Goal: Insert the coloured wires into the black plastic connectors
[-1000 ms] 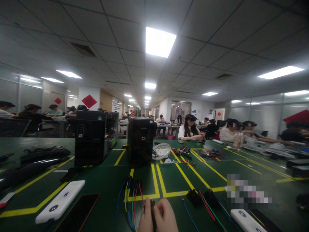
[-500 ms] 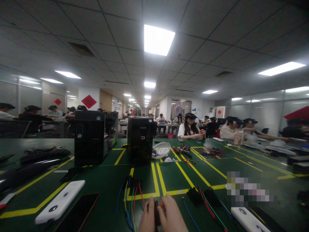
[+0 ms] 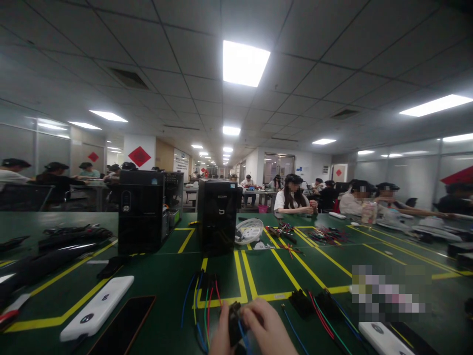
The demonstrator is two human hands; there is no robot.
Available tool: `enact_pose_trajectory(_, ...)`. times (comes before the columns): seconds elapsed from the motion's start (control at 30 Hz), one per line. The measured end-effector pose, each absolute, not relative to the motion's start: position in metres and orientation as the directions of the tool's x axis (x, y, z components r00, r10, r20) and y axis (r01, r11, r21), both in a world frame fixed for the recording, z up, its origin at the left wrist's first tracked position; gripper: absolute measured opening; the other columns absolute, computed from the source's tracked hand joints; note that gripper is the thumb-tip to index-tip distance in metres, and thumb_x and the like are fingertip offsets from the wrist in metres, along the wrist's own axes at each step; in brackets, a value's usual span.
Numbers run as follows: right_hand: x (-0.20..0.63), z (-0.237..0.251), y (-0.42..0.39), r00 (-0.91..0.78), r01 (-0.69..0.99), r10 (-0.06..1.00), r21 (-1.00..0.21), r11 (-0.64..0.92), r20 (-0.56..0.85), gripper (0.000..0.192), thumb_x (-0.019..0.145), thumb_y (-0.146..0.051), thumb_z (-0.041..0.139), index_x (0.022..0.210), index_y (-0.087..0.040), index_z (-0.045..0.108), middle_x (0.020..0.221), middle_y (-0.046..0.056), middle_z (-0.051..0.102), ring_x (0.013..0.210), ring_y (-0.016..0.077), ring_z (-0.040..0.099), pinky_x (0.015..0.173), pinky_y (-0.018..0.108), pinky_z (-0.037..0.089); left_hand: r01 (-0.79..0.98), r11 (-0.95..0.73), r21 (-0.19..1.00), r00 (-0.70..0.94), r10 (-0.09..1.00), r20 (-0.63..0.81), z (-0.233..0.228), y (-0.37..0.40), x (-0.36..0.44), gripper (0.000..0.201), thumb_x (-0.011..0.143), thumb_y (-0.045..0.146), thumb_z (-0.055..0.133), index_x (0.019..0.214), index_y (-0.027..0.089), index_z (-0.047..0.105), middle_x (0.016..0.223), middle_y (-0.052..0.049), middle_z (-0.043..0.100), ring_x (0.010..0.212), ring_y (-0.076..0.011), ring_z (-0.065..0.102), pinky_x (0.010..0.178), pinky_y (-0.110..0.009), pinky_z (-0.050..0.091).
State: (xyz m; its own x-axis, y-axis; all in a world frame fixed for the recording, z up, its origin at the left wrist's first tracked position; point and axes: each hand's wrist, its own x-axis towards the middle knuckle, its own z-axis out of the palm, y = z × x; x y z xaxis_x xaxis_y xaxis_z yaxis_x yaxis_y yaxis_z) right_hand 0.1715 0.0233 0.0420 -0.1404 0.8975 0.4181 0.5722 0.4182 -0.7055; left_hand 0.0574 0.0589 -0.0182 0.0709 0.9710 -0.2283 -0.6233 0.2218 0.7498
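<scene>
Starting at the far left of the green bench (image 3: 155, 276), dark cable bundles (image 3: 55, 246) lie in a loose heap outside the yellow tape lines, apparently parked out of the working zone. Nearer, a white power bank (image 3: 96, 308) and a dark phone (image 3: 123, 328) lie flat side by side at the near edge, within easy reach. Behind them an open black computer tower (image 3: 142, 211) stands upright, and a second black tower (image 3: 217, 216) stands just right of it, both at the far end of the taped cells.

In the middle, a bundle of coloured wires (image 3: 203, 301) with a black plug trails toward the person across the yellow tape. At the bottom edge the left hand (image 3: 221, 335) and the right hand (image 3: 268, 330) are pressed close together around a small black connector (image 3: 234, 320), held up off the bench just in front of the body, probably so its sockets can be seen closely. The left fingers steady its side while the right thumb and forefinger pinch over its top; a blue wire runs down from it between the hands.

Right of centre, a white mesh basket (image 3: 249, 230) sits beside the second tower. Nearer, two more black connectors with red, green and blue wires (image 3: 318, 308) lie on the bench, and a second white power bank (image 3: 382, 337) rests at the near right. Across the bench a seated person (image 3: 293, 197) works over a pile of coloured wires (image 3: 327, 235).
</scene>
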Motion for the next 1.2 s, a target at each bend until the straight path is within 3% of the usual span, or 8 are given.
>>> enact_pose_trajectory(0.1, 0.177, 0.039, 0.027, -0.053, 0.496, 0.932, -0.800, 0.337, 0.360, 0.022, 0.078, -0.031, 0.039, 0.064, -0.017, 0.048, 0.058, -0.003, 0.045, 0.057, 0.0121, 0.046, 0.053, 0.021, 0.033, -0.713, 0.273, 0.645, 0.162, 0.960, -0.228, -0.002, 0.056, 0.060, 0.038, 0.073, 0.045, 0.041, 0.065, 0.013, 0.060, 0.049, -0.004, 0.062, 0.072, -0.0214, 0.063, 0.078, -0.033, 0.044)
enact_pose_trajectory(0.23, 0.174, 0.030, 0.030, -0.140, 0.485, 0.952, -0.820, 0.305, 0.272, 0.021, 0.073, -0.031, 0.044, 0.057, -0.018, 0.044, 0.052, -0.006, 0.038, 0.050, 0.0097, 0.038, 0.047, 0.020, 0.028, -0.757, 0.308, 0.577, 0.174, 0.945, -0.277, 0.007, 0.051, 0.059, 0.036, 0.073, 0.045, 0.043, 0.067, 0.013, 0.060, 0.051, -0.003, 0.063, 0.065, -0.0181, 0.062, 0.069, -0.029, 0.046)
enact_pose_trajectory(0.37, 0.167, 0.022, 0.031, -0.219, 0.504, 0.955, -0.815, 0.285, 0.199, 0.011, 0.065, -0.020, 0.047, 0.055, -0.018, 0.042, 0.050, -0.007, 0.035, 0.047, 0.0084, 0.034, 0.044, 0.019, 0.025, -0.759, 0.303, 0.576, 0.212, 0.952, -0.221, 0.001, 0.053, 0.058, 0.038, 0.069, 0.049, 0.047, 0.068, 0.013, 0.060, 0.050, -0.002, 0.061, 0.058, -0.0159, 0.061, 0.062, -0.025, 0.045)
enact_pose_trajectory(0.47, 0.164, 0.020, 0.032, -0.241, 0.528, 0.953, -0.799, 0.289, 0.185, 0.014, 0.064, -0.019, 0.046, 0.053, -0.019, 0.038, 0.049, -0.007, 0.033, 0.046, 0.0078, 0.031, 0.042, 0.019, 0.022, -0.706, 0.279, 0.651, 0.171, 0.959, -0.226, -0.005, 0.054, 0.056, 0.039, 0.067, 0.050, 0.049, 0.072, 0.012, 0.060, 0.053, -0.002, 0.062, 0.061, -0.0166, 0.061, 0.063, -0.025, 0.045)
enact_pose_trajectory(0.63, 0.164, 0.018, 0.034, -0.237, 0.653, 0.930, -0.663, 0.366, 0.280, 0.021, 0.067, -0.016, 0.042, 0.049, -0.020, 0.032, 0.049, -0.007, 0.032, 0.048, 0.0079, 0.032, 0.044, 0.020, 0.020, -0.600, 0.178, 0.780, -0.008, 0.974, -0.228, -0.014, 0.054, 0.051, 0.040, 0.063, 0.045, 0.055, 0.090, 0.016, 0.058, 0.075, -0.005, 0.068, 0.089, -0.0213, 0.059, 0.079, -0.028, 0.043)
enact_pose_trajectory(0.73, 0.163, 0.019, 0.032, -0.222, 0.718, 0.920, -0.583, 0.379, 0.324, 0.021, 0.069, -0.017, 0.041, 0.049, -0.019, 0.034, 0.050, -0.006, 0.032, 0.049, 0.0087, 0.034, 0.046, 0.020, 0.021, -0.549, 0.121, 0.827, -0.078, 0.978, -0.196, -0.018, 0.057, 0.051, 0.042, 0.062, 0.044, 0.057, 0.094, 0.016, 0.057, 0.081, -0.006, 0.068, 0.095, -0.0221, 0.056, 0.084, -0.030, 0.041)
enact_pose_trajectory(1.0, 0.165, 0.021, 0.026, -0.248, 0.729, 0.858, -0.497, 0.471, 0.450, 0.021, 0.074, -0.021, 0.039, 0.057, -0.017, 0.051, 0.055, -0.001, 0.047, 0.053, 0.0114, 0.042, 0.051, 0.020, 0.031, -0.599, 0.202, 0.775, -0.004, 0.967, -0.255, -0.014, 0.058, 0.052, 0.036, 0.064, 0.045, 0.055, 0.087, 0.017, 0.057, 0.068, -0.002, 0.067, 0.086, -0.0195, 0.060, 0.082, -0.028, 0.043)
enact_pose_trajectory(1.2, 0.160, -0.001, 0.035, -0.158, 0.666, 0.852, -0.583, 0.466, 0.500, 0.026, 0.077, -0.028, 0.039, 0.064, -0.018, 0.059, 0.059, 0.002, 0.056, 0.054, 0.0137, 0.048, 0.053, 0.021, 0.036, -0.646, 0.273, 0.713, 0.083, 0.954, -0.289, -0.004, 0.053, 0.055, 0.032, 0.064, 0.048, 0.053, 0.066, 0.017, 0.060, 0.053, -0.003, 0.064, 0.071, -0.0222, 0.063, 0.069, -0.031, 0.047)
